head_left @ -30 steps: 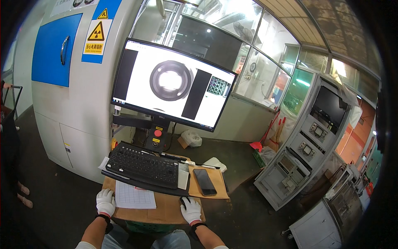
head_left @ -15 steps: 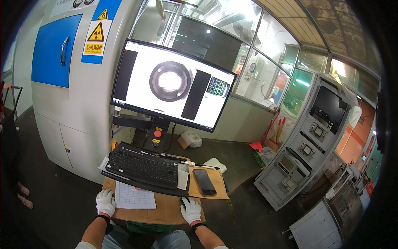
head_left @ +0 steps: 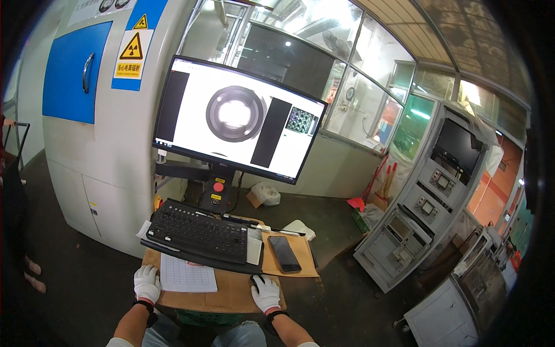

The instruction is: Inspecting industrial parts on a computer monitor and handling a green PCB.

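Brown cardboard tabletop [head_left: 231, 298]: bare strip along near edge between the hands; white gridded paper sheet [head_left: 188, 277] toward left edge, black plastic keyboard [head_left: 199, 231] beyond it. White-gloved left hand [head_left: 147, 283] at near-left corner: fingers close together, loosely bent, no object seen in them. White-gloved right hand [head_left: 266, 293] by near-right corner: fingers curved over black rounded mouse [head_left: 254, 281], mostly hidden; grip firmness cannot be told. Both hands backs up.
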`<state>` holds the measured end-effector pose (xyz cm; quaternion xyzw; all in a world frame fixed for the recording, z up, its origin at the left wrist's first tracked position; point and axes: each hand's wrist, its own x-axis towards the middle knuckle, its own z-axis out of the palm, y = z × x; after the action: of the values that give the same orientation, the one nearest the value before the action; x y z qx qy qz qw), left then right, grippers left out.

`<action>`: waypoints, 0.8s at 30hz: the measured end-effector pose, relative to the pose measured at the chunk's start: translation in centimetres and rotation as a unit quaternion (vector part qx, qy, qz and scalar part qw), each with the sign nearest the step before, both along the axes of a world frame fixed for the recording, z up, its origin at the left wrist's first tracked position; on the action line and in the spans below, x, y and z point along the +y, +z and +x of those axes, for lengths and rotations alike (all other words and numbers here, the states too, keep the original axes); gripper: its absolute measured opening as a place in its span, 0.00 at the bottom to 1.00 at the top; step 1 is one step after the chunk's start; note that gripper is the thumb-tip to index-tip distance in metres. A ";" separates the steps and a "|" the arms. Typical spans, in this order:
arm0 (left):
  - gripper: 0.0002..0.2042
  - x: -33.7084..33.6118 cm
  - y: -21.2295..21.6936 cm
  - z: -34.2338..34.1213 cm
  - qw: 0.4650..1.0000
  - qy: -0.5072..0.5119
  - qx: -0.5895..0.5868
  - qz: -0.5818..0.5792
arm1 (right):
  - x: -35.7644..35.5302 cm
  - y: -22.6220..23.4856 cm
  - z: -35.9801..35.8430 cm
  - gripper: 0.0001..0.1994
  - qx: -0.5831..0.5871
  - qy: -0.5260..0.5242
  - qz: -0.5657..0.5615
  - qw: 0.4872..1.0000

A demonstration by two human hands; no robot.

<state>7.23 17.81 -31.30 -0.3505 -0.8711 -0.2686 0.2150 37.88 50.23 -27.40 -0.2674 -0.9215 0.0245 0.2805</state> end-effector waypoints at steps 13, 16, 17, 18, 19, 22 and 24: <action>0.15 0.0 0.0 0.0 1.000 -0.001 0.014 0.000 | -0.1 0.1 -0.1 0.22 0.006 -0.009 -0.005 1.000; 0.15 0.1 0.2 0.1 1.000 -0.003 0.015 -0.001 | 0.2 -0.5 -0.1 0.22 0.021 -0.007 0.022 1.000; 0.15 0.1 0.2 0.1 1.000 -0.002 0.015 0.000 | 0.1 -0.4 -0.1 0.22 0.021 -0.007 0.022 1.000; 0.15 0.0 0.1 0.1 1.000 -0.001 0.013 0.000 | 0.1 -0.4 -0.1 0.23 0.022 -0.008 0.020 1.000; 0.15 0.0 0.0 0.1 1.000 0.001 0.010 0.000 | 0.0 -0.3 0.0 0.23 0.023 -0.009 0.017 1.000; 0.14 0.0 0.2 0.2 1.000 -0.002 0.006 -0.003 | 0.0 -0.2 0.1 0.25 0.010 -0.020 0.016 1.000; 0.14 -0.1 0.5 0.3 1.000 -0.005 0.008 -0.002 | 0.0 -0.2 0.1 0.25 0.009 -0.020 0.015 1.000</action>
<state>7.57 17.73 -30.79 -0.3575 -0.8682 -0.2649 0.2197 37.97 50.22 -27.65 -0.2812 -0.9137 0.0077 0.2933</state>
